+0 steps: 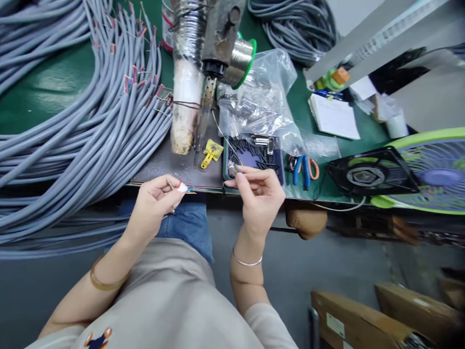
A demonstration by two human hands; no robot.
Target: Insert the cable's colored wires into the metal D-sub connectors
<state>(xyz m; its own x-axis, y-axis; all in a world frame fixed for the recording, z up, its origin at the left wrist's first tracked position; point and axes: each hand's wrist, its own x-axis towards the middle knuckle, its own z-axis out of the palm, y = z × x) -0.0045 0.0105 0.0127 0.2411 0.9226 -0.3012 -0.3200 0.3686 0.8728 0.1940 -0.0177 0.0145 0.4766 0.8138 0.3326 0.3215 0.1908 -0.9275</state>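
Observation:
My left hand (pixel 156 201) is closed, pinching the end of a cable whose coloured wires (pixel 190 190) stick out past the fingertips beside a white piece. Over the front edge of a shallow tray (pixel 225 167), my right hand (pixel 260 194) has thumb and forefinger together at a small silvery metal piece (pixel 232 168). A thin strand of solder wire (pixel 224 138) runs down towards those fingers; whether they touch it is unclear. Black sleeve-like pieces (pixel 240 148) and several metal connectors (pixel 262 141) lie in the tray. Above stands a soldering iron (pixel 209 92), pointing down.
Many grey cables (pixel 109 126) with stripped ends cover the left side. A solder spool (pixel 240 63), a plastic bag (pixel 259 97) and a yellow clip-like piece (pixel 209 156) lie near the middle. To the right are pliers (pixel 305 169), a notepad (pixel 334 116) and fans (pixel 374 172).

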